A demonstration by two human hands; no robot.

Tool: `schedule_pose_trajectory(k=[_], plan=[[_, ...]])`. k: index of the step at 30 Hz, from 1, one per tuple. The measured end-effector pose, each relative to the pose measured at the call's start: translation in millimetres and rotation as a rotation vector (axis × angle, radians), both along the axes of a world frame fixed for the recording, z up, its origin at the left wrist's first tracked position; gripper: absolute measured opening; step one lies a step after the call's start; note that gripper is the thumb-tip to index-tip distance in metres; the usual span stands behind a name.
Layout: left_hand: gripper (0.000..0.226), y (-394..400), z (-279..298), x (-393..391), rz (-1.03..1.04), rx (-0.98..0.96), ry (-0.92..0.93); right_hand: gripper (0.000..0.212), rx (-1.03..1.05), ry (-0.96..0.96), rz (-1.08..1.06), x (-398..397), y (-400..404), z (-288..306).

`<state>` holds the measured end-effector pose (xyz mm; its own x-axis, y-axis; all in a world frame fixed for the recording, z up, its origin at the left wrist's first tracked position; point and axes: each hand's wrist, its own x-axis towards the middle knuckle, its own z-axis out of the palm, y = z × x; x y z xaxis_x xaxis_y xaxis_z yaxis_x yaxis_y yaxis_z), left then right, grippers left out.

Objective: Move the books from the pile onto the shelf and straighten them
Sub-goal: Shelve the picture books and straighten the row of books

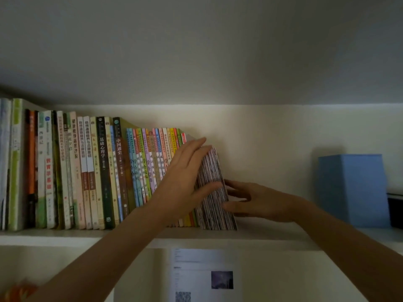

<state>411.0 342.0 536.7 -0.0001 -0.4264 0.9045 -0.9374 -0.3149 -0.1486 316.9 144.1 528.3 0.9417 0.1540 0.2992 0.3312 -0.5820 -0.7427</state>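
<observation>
Paper books [91, 171] glossy-spined; shelf [65, 236] smooth matt white; blue box [353, 190] matt.

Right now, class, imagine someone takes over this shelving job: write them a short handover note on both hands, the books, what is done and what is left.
Left hand: flat against the near face of the thin striped-spine books.
Right hand: pressing their right side.
That bundle leans left against the pastel books on the shelf.
Done: bundle is on the shelf.
Left: stand it upright and even the row. The pile is out of view.
</observation>
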Motion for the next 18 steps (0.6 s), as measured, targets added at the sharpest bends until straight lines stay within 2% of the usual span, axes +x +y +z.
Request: schedule_pose_trajectory(k=[2, 6, 9, 12, 15, 18], plan=[[0.09, -3.3, 6.8, -1.0, 0.026, 0.024, -0.029, 0.052, 0.018, 0.069, -0.018, -0.3, 3.1, 10.0], [0.094, -15.3, 10.5, -1.5, 0.028, -0.022, -0.006, 0.087, 0.053, -0.004, -0.065, 6.2, 6.7, 10.6], [0.091, -16.5, 11.3, -1.7, -0.025, -0.057, 0.049, 0.092, 0.033, -0.016, -0.042, 7.5, 4.4, 4.0], [0.095, -11.3, 14.6, -2.9, 0.061, -0.007, -0.006, 0.095, -0.15, -0.014, -0.051, 6.3, 7.8, -1.0], [0.1, -2.8, 11.7, -8.5, 0.044, -0.002, 0.032, 0.093, -0.246, -0.088, -0.1, 5.6, 18.5, 3.5], [0.097, 9.9, 2.3, -5.8, 0.061, -0.068, 0.021, 0.099, -0.15, -0.204, -0.114, -0.4, 19.4, 22.7]])
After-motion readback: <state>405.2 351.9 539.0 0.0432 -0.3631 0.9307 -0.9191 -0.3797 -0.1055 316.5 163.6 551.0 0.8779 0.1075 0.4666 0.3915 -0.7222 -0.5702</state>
